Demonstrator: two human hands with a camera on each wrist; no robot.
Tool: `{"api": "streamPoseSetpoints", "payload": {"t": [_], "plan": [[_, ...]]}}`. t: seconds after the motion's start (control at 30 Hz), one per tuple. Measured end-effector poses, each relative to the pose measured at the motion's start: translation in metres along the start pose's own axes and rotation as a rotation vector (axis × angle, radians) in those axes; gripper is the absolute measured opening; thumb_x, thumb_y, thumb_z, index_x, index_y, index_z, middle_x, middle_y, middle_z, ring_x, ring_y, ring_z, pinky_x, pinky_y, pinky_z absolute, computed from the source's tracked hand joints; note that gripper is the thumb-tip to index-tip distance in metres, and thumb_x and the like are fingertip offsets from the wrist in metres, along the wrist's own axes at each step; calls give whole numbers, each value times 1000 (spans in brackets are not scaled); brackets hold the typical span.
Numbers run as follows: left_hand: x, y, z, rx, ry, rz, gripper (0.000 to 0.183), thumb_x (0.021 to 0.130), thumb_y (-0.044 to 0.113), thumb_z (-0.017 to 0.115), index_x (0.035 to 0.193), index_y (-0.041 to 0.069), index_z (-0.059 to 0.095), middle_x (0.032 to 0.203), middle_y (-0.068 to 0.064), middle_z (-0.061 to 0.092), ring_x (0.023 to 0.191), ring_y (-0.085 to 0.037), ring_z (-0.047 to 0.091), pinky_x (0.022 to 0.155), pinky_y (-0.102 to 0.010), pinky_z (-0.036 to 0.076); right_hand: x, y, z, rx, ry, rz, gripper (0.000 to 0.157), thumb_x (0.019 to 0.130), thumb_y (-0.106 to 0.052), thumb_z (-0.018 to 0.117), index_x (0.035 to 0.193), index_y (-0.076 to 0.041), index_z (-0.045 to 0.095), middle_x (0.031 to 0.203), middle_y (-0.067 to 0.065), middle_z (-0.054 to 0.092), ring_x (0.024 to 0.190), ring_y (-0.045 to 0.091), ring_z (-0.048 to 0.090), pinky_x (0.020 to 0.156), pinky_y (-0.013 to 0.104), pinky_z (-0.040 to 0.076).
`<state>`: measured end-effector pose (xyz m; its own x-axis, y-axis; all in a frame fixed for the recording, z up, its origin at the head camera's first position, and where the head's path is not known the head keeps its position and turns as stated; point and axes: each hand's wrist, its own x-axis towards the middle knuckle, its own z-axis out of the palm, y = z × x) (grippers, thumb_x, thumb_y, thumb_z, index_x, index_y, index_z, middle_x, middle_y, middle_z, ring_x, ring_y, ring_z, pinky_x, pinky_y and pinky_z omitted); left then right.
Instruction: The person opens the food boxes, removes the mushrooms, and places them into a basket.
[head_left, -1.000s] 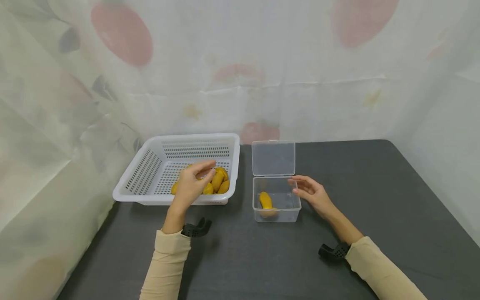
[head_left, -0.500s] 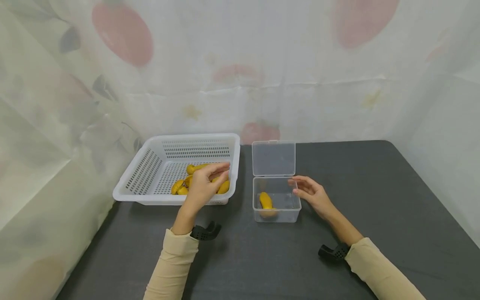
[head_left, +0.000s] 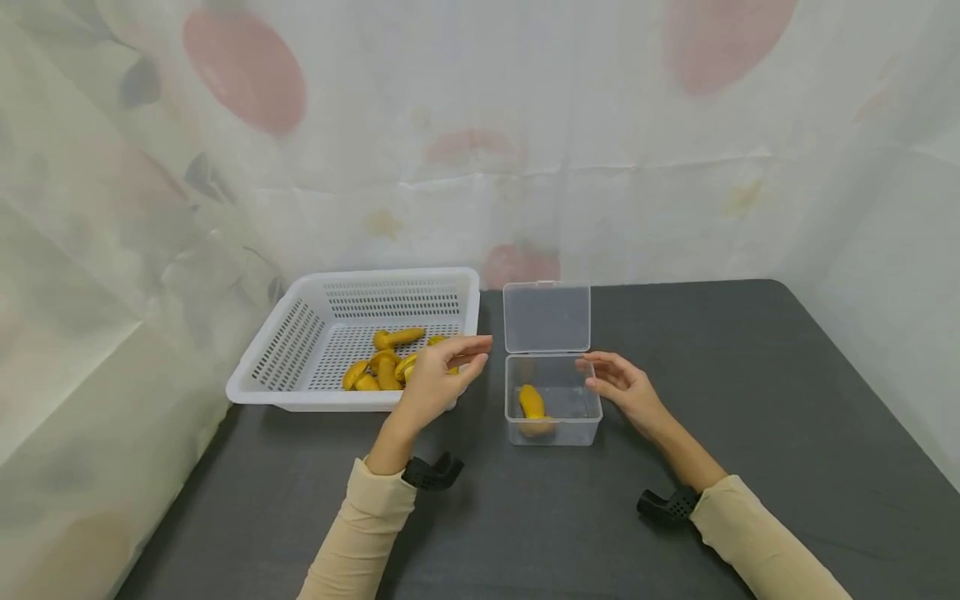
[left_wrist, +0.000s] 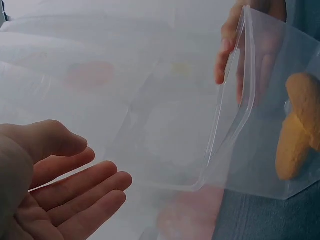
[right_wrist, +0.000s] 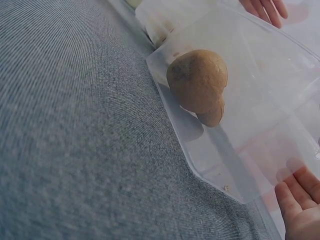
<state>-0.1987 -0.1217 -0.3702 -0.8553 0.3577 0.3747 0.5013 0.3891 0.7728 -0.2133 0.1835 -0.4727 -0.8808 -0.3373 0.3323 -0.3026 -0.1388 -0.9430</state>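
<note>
My left hand (head_left: pixel 438 375) is over the right front edge of the white basket, fingers loosely extended; in the left wrist view its thumb and fingers (left_wrist: pixel 95 205) hold nothing. Several yellow-brown mushrooms (head_left: pixel 388 371) lie in the basket, some hidden behind that hand. To the right stands a clear plastic box (head_left: pixel 581 433), its hinged lid (head_left: pixel 547 317) open toward the back. Inside the box rests one mushroom (right_wrist: pixel 197 82), with a rounded cap and a short stem. My right hand (head_left: pixel 626 392) rests at the box's right wall, with relaxed fingers (right_wrist: pixel 302 187) touching near the rim.
The white perforated basket (head_left: pixel 315 400) stands at the back left of the dark grey cloth-covered table (head_left: pixel 540 525). A pale printed curtain (head_left: pixel 637 217) hangs behind and at the left. Black camera mounts (head_left: pixel 435 472) sit on both wrists.
My left hand has moved rightward from over the basket's mushrooms to its right edge, uncovering mushrooms at the left. The right hand, the box and its mushroom have stayed in place.
</note>
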Motion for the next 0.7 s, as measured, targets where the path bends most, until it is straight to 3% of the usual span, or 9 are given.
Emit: {"api": "streamPoseSetpoints", "payload": {"t": [0.33,0.5,0.7], "plan": [[4,3,17,36,-64,41,30,92,5,62,121,-3,65,118,-21,68,107,-29,69,90,-35,59,1,2,0,8,-2,-15,42,94,-1,58,132,12,44,124,-8,65,117,4,59,93,13,53],[5,3,26,4,-128,2,32,94,8,61,124,-1,63,122,-20,67,109,-29,68,91,-30,59,1,3,-1,13,4,-21,42,93,0,58,131,13,44,123,-8,65,117,4,60,93,13,53],[7,7,43,-67,-259,-107,37,96,15,58,131,3,58,132,-16,63,115,-28,66,96,-29,56,1,3,-1,9,-2,-38,38,94,1,56,130,8,47,123,-8,65,117,4,60,93,13,52]]}}
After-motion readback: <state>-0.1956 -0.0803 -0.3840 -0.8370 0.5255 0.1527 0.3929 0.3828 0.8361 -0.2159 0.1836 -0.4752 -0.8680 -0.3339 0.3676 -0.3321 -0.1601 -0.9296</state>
